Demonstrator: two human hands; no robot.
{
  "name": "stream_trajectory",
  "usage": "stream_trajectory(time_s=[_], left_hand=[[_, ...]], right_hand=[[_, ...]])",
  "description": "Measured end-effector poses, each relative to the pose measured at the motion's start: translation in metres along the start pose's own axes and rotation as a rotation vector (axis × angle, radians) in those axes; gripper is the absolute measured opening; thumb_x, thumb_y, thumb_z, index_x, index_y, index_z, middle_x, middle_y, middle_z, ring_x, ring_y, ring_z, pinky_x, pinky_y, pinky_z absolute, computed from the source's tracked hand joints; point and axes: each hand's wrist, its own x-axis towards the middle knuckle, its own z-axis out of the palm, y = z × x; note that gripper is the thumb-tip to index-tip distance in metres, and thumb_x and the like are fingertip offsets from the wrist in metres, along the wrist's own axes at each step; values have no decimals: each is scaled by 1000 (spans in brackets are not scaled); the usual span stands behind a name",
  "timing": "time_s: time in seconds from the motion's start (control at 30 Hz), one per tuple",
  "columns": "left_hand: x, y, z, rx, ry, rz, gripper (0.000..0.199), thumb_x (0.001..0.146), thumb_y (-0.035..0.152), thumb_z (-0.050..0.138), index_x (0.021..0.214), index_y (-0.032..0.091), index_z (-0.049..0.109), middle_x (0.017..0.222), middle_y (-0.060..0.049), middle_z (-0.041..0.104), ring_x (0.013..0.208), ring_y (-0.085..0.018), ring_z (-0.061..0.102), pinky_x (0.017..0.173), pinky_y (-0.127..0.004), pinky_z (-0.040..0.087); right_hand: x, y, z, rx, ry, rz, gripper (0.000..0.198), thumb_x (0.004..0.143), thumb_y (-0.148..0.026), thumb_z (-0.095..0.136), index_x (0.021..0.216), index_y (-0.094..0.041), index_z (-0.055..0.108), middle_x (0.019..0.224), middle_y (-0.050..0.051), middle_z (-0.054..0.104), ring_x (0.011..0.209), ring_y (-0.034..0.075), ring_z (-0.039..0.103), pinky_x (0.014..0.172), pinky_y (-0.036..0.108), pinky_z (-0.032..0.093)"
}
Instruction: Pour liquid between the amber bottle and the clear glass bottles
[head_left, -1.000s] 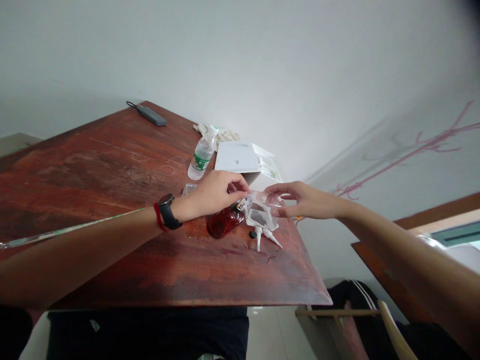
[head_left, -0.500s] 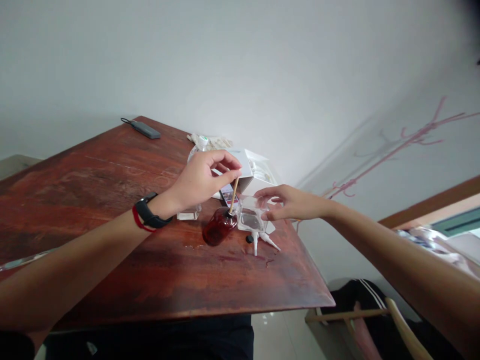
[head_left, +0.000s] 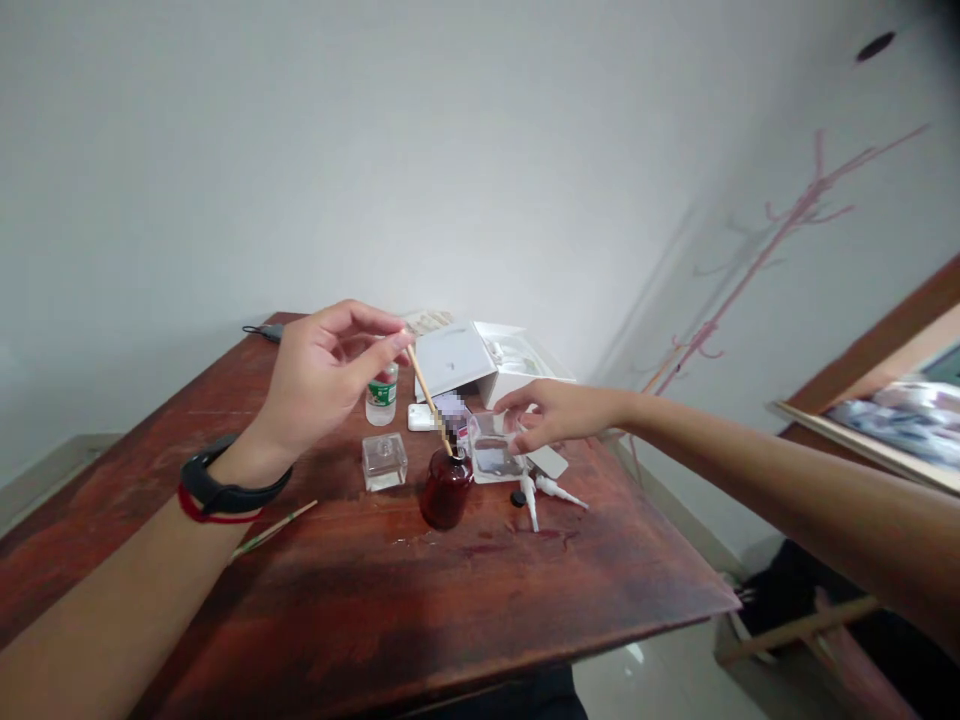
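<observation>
My left hand (head_left: 322,372) pinches the top of a thin wooden stick (head_left: 424,388) between thumb and fingertips. Slanting down to the right, the stick has its lower end at the mouth of a dark red-brown bottle (head_left: 445,494) on the table. My right hand (head_left: 556,412) curls its thumb and fingers around the right side of a clear square container (head_left: 491,462) beside the bottle. Two white pump nozzles (head_left: 532,503) and a small black cap (head_left: 517,497) lie to the right, in front of that container. A clear block-shaped container (head_left: 385,464) stands left of the bottle.
The wooden table (head_left: 360,610) has wet spots near the bottle. Behind are a green-labelled clear bottle (head_left: 382,397), an open white box (head_left: 517,385) and a white case-like object (head_left: 421,417). A green-marked stick (head_left: 289,522) lies near my left wrist. A pink coat rack (head_left: 795,215) stands right.
The view has shifted. My left hand has moved left with the stick, which now leans left instead of slightly right. My right hand stays at the clear square container.
</observation>
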Motion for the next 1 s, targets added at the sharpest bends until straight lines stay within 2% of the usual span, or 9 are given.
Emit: stream_trajectory(time_s=[0.13,0.4,0.57,0.67,0.73,0.77,0.83,0.9,1.0], left_hand=[[1,4,-10,-52,85,-35,15,82,28,84,90,19,76,86,-3,80,73,-18,78,58,-25,66],[-22,-13,-66,-1,317,-160,23,79,33,90,90,22,73,91,2,81,78,-18,78,57,-25,64],[-53,-47,-121,60,450,-425,29,71,26,94,84,22,68,81,7,77,72,-16,77,56,-24,65],[-70,-77,-156,86,414,-611,15,80,19,80,83,22,67,81,5,77,74,-20,79,59,-30,67],[-79,-100,-174,73,530,-721,11,80,12,72,79,20,65,74,5,74,69,-18,77,59,-27,66],[-82,-110,-180,57,556,-802,12,79,9,70,79,19,64,73,4,73,67,-16,76,62,-25,66],[-88,-127,-186,72,586,-835,12,79,6,66,79,17,62,72,3,72,63,-13,74,61,-23,63],[-93,-138,-187,150,529,-891,11,77,9,66,82,17,60,73,1,71,64,-15,74,64,-25,63],[-98,-147,-186,335,443,-949,14,73,18,69,84,17,62,71,0,68,61,-16,69,53,-22,54]], right_hand=[[-1,-3,-1,37,-6,-18,58,79,-60,76,117,-15,78,92,6,78,78,22,68,69,31,50],[2,-5,-2,57,-23,-20,48,77,-55,77,104,-16,79,95,7,78,88,25,67,75,32,50],[2,-4,-3,75,-40,-19,50,77,-55,77,109,-16,79,97,7,78,89,25,68,76,33,49],[2,-4,-4,92,-54,-15,47,76,-53,78,108,-17,79,98,6,78,92,25,68,78,33,49],[1,-6,-5,95,-56,-2,47,76,-52,79,107,-17,78,98,6,77,91,25,68,77,33,49],[1,-7,-5,94,-56,3,46,75,-52,79,106,-17,78,97,6,77,90,25,68,76,33,49],[1,-9,-6,90,-56,5,45,75,-52,79,103,-17,78,96,5,76,89,24,67,75,33,48],[1,-9,-6,86,-55,-1,42,76,-53,79,100,-18,77,95,5,75,89,25,67,75,33,48],[1,-8,-6,89,-52,-11,41,76,-53,78,97,-18,77,93,5,75,91,25,67,76,33,48]])
